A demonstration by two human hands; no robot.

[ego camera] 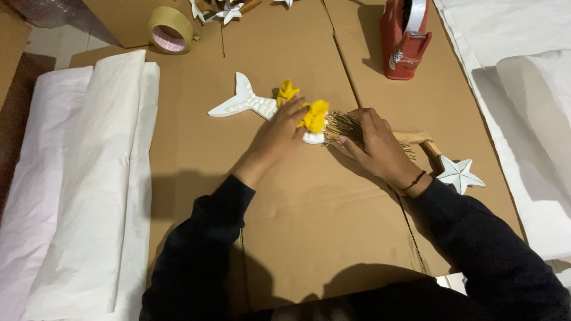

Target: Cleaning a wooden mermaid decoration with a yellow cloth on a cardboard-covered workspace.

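Mermaid figure lay flat on the cardboard sheet, roughly mid-sheet, long axis running upper left to lower right: white fluked tail pointing upper left, straw-like hair and wooden end w/ a white star toward lower right. Yellow fabric bits sat on the figure's midsection. Left hand lay over the figure's middle, fingers stretched fwd and close together, tips pressing on the yellow fabric; not a full grip, more a flat hold-down. Right hand covered the hair part just right of the fabric, fingers curled and bunched around the straw strands, lightly closed on them. Both sleeves dark; thin band on the right wrist. Above-right of the figure stood a red tape dispenser; above-left, near the sheet's far edge, a roll of tan tape. More white star pieces above the figure at frame top. Well left of the figure, stacked white paper sheets; well right, more white paper.
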